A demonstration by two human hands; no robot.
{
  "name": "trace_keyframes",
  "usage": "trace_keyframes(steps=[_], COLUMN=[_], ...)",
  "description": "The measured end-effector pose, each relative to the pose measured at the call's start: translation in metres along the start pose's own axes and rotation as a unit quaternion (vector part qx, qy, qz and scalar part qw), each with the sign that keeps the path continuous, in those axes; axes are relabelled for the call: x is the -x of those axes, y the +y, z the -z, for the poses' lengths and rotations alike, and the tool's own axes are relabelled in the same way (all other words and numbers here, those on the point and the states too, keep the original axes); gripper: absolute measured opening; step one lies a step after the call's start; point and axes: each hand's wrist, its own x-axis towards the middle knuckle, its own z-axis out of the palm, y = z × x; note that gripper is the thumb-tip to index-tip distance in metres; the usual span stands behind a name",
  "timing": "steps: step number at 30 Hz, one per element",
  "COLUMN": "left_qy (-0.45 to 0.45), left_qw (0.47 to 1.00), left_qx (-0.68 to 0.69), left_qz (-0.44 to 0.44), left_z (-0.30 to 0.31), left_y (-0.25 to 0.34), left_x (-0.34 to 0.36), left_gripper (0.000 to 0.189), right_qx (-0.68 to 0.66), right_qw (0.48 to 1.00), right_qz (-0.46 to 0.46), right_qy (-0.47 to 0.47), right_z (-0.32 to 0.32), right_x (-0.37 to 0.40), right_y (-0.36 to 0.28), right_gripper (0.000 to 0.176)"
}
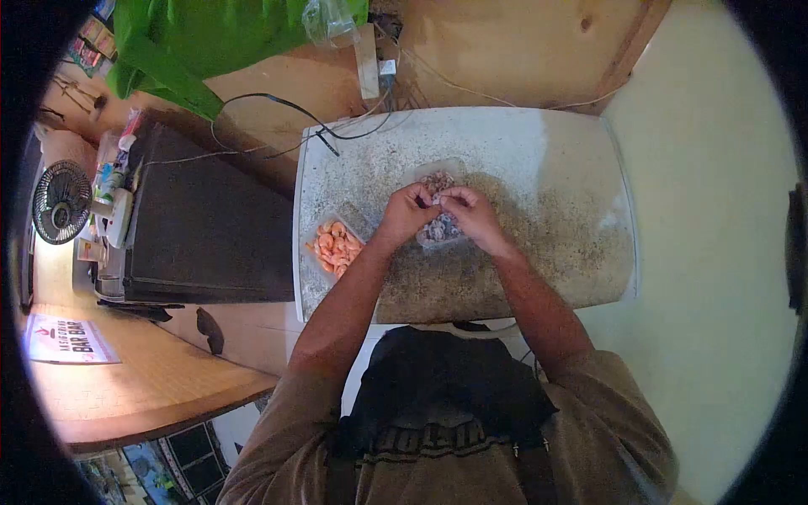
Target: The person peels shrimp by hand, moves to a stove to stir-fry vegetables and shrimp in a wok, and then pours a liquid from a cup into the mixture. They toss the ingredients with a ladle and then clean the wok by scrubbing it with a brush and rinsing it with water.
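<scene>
A clear plastic container (435, 245) with greyish, shrimp-like pieces sits on the speckled white surface. Above it my left hand (407, 214) and my right hand (474, 217) meet at the fingertips. The fingers of both are pinched together around something small that I cannot make out. Left of my left forearm stands another clear container, holding several orange shrimp (335, 246). Neither hand touches that one.
A black cable (290, 103) loops onto the far left edge of the white surface (572, 202). Left of it stands a dark cabinet (210, 227), with a small fan (61, 203) beyond. Green cloth (244, 25) hangs at the top.
</scene>
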Motion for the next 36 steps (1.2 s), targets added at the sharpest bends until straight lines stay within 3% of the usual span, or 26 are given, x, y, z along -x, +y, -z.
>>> trace_keyframes(steps=[3, 6, 9, 12, 15, 17, 19, 20, 21, 24, 26, 29, 31, 33, 36], left_qy=[0.004, -0.034, -0.044, -0.037, -0.039, -0.070, -0.073, -0.117, -0.036, -0.054, -0.052, 0.000, 0.012, 0.080, 0.224], left_qw=[0.998, 0.995, 0.994, 0.998, 0.968, 0.954, 0.930, 0.913, 0.921, 0.924, 0.957, 0.982, 0.995, 0.994, 0.959], left_qx=[-0.065, -0.088, -0.089, -0.050, -0.241, -0.289, -0.360, -0.391, -0.378, -0.371, -0.276, -0.145, -0.086, -0.068, 0.100], left_qz=[0.003, 0.008, 0.048, 0.009, -0.057, -0.033, -0.013, -0.005, -0.087, -0.069, -0.075, -0.121, -0.040, 0.035, 0.142], left_z=[-0.002, 0.000, 0.001, 0.001, -0.001, -0.013, -0.017, -0.015, -0.022, 0.010, 0.036, 0.081, 0.123, 0.162, 0.218], left_y=[0.016, 0.017, 0.027, -0.015, -0.001, 0.013, 0.031, 0.034, -0.001, 0.054, 0.053, 0.038, 0.030, -0.001, -0.060], left_x=[0.006, 0.005, 0.006, -0.004, -0.001, -0.004, -0.002, -0.006, -0.006, 0.022, 0.051, 0.110, 0.173, 0.245, 0.361], left_gripper=[0.025, 0.025, 0.025, 0.021, 0.016, 0.020, 0.024, 0.023, 0.023, 0.018, 0.017, 0.020, 0.022, 0.023, 0.021], right_qx=[0.093, 0.187, 0.161, 0.233, 0.211, -0.051, -0.168, -0.189, -0.197, -0.219, -0.230, -0.205, -0.180, -0.163, -0.144], right_qw=[0.993, 0.979, 0.985, 0.971, 0.973, 0.990, 0.973, 0.965, 0.963, 0.963, 0.953, 0.943, 0.932, 0.914, 0.878], right_qz=[0.066, 0.076, 0.050, 0.050, 0.085, -0.111, -0.154, -0.174, -0.179, -0.154, -0.188, -0.257, -0.294, -0.331, -0.378], right_qy=[0.008, 0.019, 0.021, -0.015, 0.041, 0.064, 0.043, 0.048, 0.032, -0.002, -0.061, -0.054, -0.115, -0.167, -0.256], right_z=[-0.001, 0.001, -0.001, 0.007, 0.014, 0.020, 0.031, 0.027, 0.028, 0.029, 0.022, -0.030, -0.066, -0.110, -0.188], right_x=[-0.001, 0.003, 0.006, 0.006, 0.009, 0.013, 0.007, 0.013, 0.011, 0.018, 0.028, 0.063, 0.073, 0.083, 0.090], right_y=[0.005, -0.001, -0.010, -0.011, -0.012, -0.012, -0.006, -0.030, -0.029, -0.018, -0.018, -0.060, -0.066, -0.063, -0.055], right_gripper=[0.022, 0.018, 0.018, 0.018, 0.019, 0.020, 0.020, 0.019, 0.015, 0.015, 0.014, 0.010, 0.008, 0.007, 0.008])
